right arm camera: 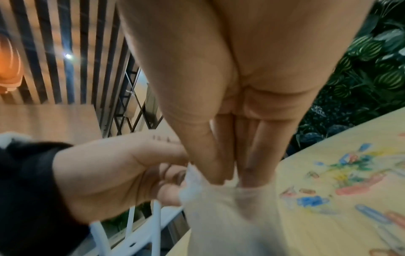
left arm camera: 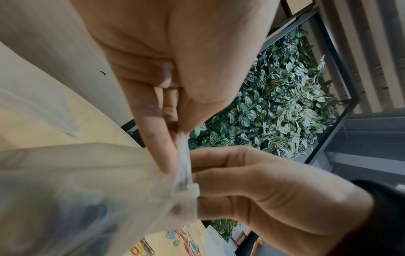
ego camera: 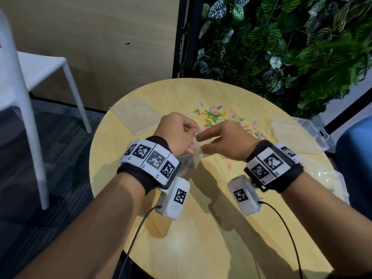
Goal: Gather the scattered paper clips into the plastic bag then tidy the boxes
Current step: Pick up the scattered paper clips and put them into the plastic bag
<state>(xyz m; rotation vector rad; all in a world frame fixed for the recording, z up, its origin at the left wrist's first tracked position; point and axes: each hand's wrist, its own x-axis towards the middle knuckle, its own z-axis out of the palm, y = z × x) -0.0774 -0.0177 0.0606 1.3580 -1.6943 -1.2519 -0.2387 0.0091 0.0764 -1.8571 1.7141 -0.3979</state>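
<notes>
The clear, crumpled plastic bag (ego camera: 194, 156) hangs above the table, its bunched mouth pinched by left hand (ego camera: 177, 131) and right hand (ego camera: 227, 139)

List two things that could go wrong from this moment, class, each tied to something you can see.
1. Both the left hand and the right hand pinch the top of the plastic bag; if that thin film slips, the clips already inside may spill.
2. Many paper clips lie on the table, some near the right forearm, which could likely brush them off the edge.
</notes>
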